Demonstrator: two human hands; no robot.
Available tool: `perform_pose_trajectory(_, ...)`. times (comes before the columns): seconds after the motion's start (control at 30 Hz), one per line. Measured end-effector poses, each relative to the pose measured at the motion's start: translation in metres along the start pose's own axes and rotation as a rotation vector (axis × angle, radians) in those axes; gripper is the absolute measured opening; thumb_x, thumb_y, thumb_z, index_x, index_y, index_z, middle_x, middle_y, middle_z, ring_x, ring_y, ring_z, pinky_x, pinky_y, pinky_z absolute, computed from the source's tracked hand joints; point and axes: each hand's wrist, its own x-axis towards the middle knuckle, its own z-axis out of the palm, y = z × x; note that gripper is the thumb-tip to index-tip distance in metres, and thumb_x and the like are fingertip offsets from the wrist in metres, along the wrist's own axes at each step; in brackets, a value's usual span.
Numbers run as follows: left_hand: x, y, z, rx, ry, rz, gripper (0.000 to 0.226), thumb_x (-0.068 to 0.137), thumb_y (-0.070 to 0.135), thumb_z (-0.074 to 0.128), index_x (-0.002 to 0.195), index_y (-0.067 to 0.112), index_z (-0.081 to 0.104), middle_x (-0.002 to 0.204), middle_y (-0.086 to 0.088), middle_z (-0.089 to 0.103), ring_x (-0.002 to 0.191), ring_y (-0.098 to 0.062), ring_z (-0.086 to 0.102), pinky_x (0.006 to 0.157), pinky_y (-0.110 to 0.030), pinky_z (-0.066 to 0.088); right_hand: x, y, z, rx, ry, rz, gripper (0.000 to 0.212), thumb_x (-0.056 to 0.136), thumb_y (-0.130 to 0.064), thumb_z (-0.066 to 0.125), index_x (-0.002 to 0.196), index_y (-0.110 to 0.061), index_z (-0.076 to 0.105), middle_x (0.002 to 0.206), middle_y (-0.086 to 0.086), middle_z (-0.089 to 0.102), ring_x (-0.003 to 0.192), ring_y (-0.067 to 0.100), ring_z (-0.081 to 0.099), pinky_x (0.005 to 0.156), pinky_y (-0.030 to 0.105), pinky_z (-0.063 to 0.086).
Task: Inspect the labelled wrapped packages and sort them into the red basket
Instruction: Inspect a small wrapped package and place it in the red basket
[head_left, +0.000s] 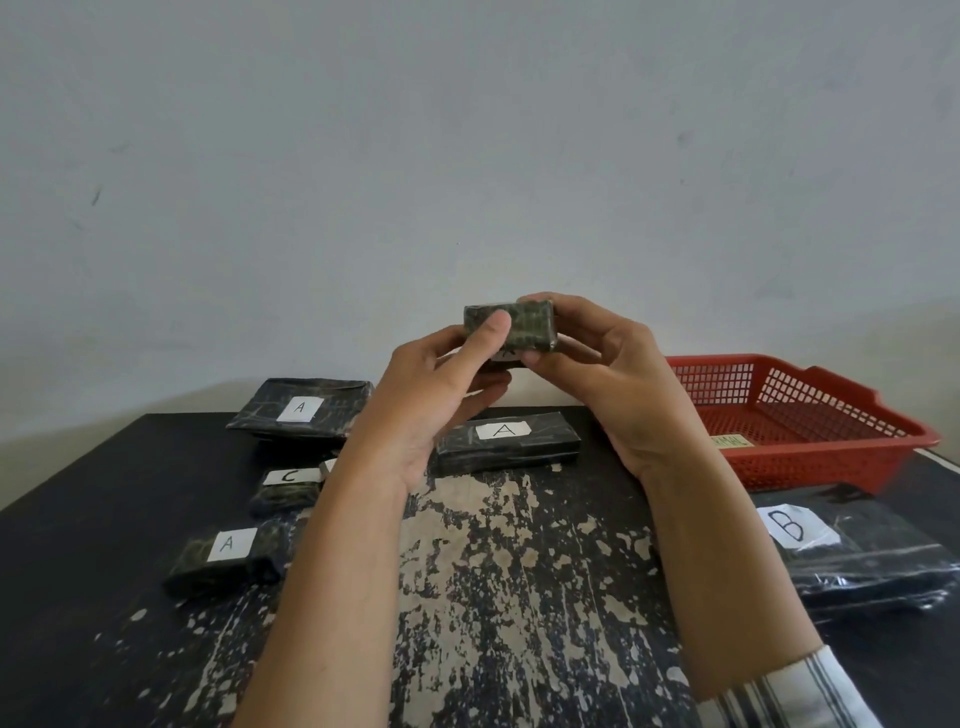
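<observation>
Both hands hold 1 small wrapped package (524, 325) raised above the middle of the counter (493, 571), clear of everything that lies on it. The left hand (431, 395) pinches it, thumb on the near face. The right hand (608, 374) has its fingers (535, 358) curled round the package's right end and lower edge. The package's long axis runs left to right across the view. A sliver of white label shows on its underside, too hidden to read, so the inspection looks unfinished.

The red basket (821, 470) sits on the counter's far right, to the right of the held package and below it. It is on the right hand's side, so that hand is the nearer one, and a drop would most likely go rightward and down over the basket's near rim. No package shows inside the basket, only a small tag I cannot read.

5 more wrapped packages lie on the counter:
- a flat one marked A (300, 410) at the far left
- a long one marked A (506, 441) under the hands
- a small one marked C (288, 486)
- another marked A (226, 553) at the near left
- a large one marked B (857, 556) at the right, just in front of the basket
</observation>
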Motion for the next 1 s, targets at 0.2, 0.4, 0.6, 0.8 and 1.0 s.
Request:
perform_pose_trajectory(0.2, 0.0004, 0.0002, -0.0018, -0.019, 0.075, 0.092, 0.027, 0.086, 0.035, 0.077, 0.104, 0.015, 0.079, 0.103, -0.006, 0.081, 0.103, -0.017, 0.076, 0.094, -0.031, 0.059, -0.0012, -0.0029, -0.0016, 0.114, -0.146, 0.071, 0.067, 0.077, -0.021, 0.084, 0.140, -0.030, 0.064, 0.133, 0.004, 0.071, 0.122, 0.020, 0.070, 0.111, 0.043, 0.052)
perform_pose_trajectory(0.4, -0.0009, 0.0008, -0.0011, 0.013, 0.072, 0.147, 0.041, 0.073, 0.041, 0.079, 0.107, 0.018, 0.079, 0.104, -0.002, 0.080, 0.107, -0.017, 0.075, 0.102, -0.036, 0.057, -0.0001, -0.0038, 0.0038, 0.148, -0.063, 0.102, 0.039, 0.092, -0.021, 0.075, 0.131, -0.023, 0.070, 0.117, 0.006, 0.078, 0.119, 0.017, 0.071, 0.110, 0.037, 0.053)
perform_pose_trajectory(0.6, -0.0019, 0.0034, -0.0003, -0.027, 0.008, 0.134, 0.055, 0.068, 0.050, 0.076, 0.111, 0.016, 0.078, 0.104, -0.002, 0.081, 0.107, -0.012, 0.074, 0.104, -0.031, 0.055, -0.0003, -0.0052, 0.0000, 0.184, -0.027, 0.100, 0.032, 0.093, -0.013, 0.075, 0.124, -0.020, 0.074, 0.114, 0.010, 0.079, 0.117, 0.022, 0.073, 0.111, 0.038, 0.052)
perform_pose_trajectory(0.8, -0.0023, 0.0011, -0.0009, -0.028, 0.038, 0.139, 0.044, 0.071, 0.041, 0.076, 0.106, 0.016, 0.078, 0.102, -0.003, 0.081, 0.106, -0.013, 0.075, 0.104, -0.032, 0.054, -0.0013, -0.0055, -0.0001, 0.162, -0.016, 0.117, 0.031, 0.093, -0.013, 0.074, 0.122, -0.022, 0.074, 0.111, 0.008, 0.080, 0.117, 0.022, 0.072, 0.109, 0.037, 0.054)
perform_pose_trajectory(1.0, -0.0007, 0.0004, -0.0007, -0.014, 0.059, 0.156, 0.040, 0.070, 0.042, 0.076, 0.103, 0.018, 0.079, 0.103, -0.004, 0.081, 0.106, -0.015, 0.075, 0.105, -0.034, 0.054, -0.0002, -0.0056, 0.0007, 0.187, 0.000, 0.148, 0.033, 0.094, -0.027, 0.072, 0.127, -0.024, 0.073, 0.110, 0.002, 0.080, 0.111, 0.011, 0.074, 0.101, 0.032, 0.058)
